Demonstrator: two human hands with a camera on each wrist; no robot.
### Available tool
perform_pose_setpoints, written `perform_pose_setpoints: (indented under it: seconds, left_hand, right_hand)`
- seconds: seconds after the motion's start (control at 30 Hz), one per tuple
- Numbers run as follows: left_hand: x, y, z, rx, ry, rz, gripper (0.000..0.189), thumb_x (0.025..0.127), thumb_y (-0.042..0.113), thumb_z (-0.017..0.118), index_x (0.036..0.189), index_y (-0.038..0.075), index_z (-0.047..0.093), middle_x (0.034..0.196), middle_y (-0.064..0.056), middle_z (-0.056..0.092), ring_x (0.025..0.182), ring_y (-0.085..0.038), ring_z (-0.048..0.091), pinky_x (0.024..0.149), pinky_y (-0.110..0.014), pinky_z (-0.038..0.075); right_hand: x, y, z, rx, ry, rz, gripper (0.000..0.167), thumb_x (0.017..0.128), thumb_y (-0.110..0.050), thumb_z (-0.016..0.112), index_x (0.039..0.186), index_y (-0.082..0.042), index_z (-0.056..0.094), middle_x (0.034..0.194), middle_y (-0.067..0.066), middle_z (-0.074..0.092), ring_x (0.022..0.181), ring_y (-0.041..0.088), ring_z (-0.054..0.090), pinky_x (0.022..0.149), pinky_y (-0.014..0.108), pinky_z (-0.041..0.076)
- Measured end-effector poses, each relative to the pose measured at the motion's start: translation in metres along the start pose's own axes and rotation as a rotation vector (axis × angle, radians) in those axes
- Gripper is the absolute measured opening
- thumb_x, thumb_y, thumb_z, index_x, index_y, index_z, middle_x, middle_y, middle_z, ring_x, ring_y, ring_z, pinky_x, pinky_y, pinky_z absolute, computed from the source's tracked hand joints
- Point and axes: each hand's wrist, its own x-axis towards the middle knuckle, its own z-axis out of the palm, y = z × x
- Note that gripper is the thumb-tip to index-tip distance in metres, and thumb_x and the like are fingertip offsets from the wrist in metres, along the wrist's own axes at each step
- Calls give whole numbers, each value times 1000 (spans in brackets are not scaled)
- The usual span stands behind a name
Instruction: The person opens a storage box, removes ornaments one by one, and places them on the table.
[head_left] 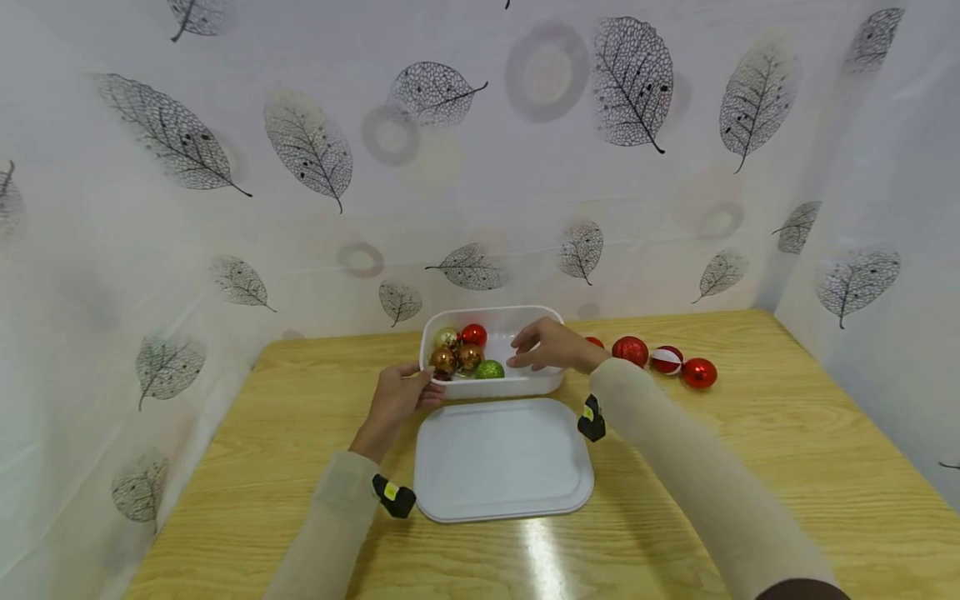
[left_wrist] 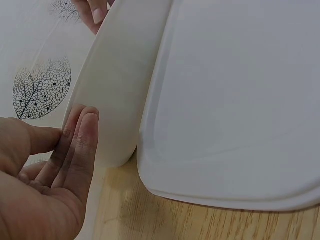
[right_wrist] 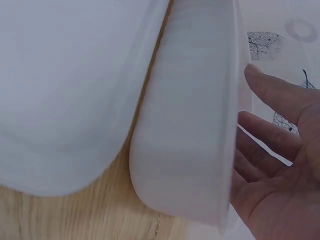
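A white plastic box (head_left: 498,388) stands near the back of the table with several Christmas baubles in its left part: a green glitter bauble (head_left: 490,369), a shiny red bauble (head_left: 474,334), a pale gold bauble (head_left: 446,337) and amber ones. My left hand (head_left: 397,392) pinches the box's front left rim, thumb over the inner side and fingers against the outer wall (left_wrist: 115,85). Over the box's right part hovers my right hand (head_left: 555,346), fingers loosely bent and parted, with nothing seen between them. In the right wrist view its thumb and fingers (right_wrist: 267,132) are spread apart.
A white lid (head_left: 502,458) lies flat on the wooden table (head_left: 300,417) just in front of the box. Right of the box sit several red baubles, including a striped one (head_left: 667,360) and a glittery one (head_left: 630,350). A leaf-print curtain (head_left: 480,192) hangs behind.
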Motion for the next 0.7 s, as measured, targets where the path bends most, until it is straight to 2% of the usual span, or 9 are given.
perform_pose_setpoints:
  seconds: [0.2, 0.37, 0.6, 0.7]
  left_hand:
    - [0, 0, 0, -5, -1, 7, 41, 105, 12, 57, 138, -12, 52, 84, -15, 74, 70, -15, 72, 72, -28, 65]
    - [0, -2, 0, -18, -1, 14, 40, 105, 11, 56, 138, -12, 52, 85, -16, 73, 70, -16, 72, 71, -28, 65]
    - [2, -3, 0, -11, 6, -1, 42, 105, 12, 57, 140, -11, 51, 86, -16, 73, 71, -15, 72, 70, -25, 64]
    - [1, -3, 0, -11, 10, -3, 42, 105, 12, 57, 140, -11, 51, 86, -17, 73, 71, -15, 72, 70, -26, 64]
  right_hand:
    - [11, 1, 15, -8, -29, 6, 41, 92, -14, 76, 124, 10, 65, 110, 18, 71, 95, 25, 69, 85, 41, 64]
    - [19, 2, 23, -35, -51, -2, 42, 92, -17, 77, 123, 9, 66, 108, 15, 73, 93, 23, 70, 82, 35, 63]
    - [23, -2, 31, -114, -40, -30, 39, 92, -20, 77, 119, 6, 69, 110, 14, 73, 100, 22, 69, 93, 35, 59]
    - [24, -2, 33, -127, -31, -32, 37, 91, -20, 78, 117, 6, 70, 109, 14, 74, 100, 23, 69, 94, 35, 59]
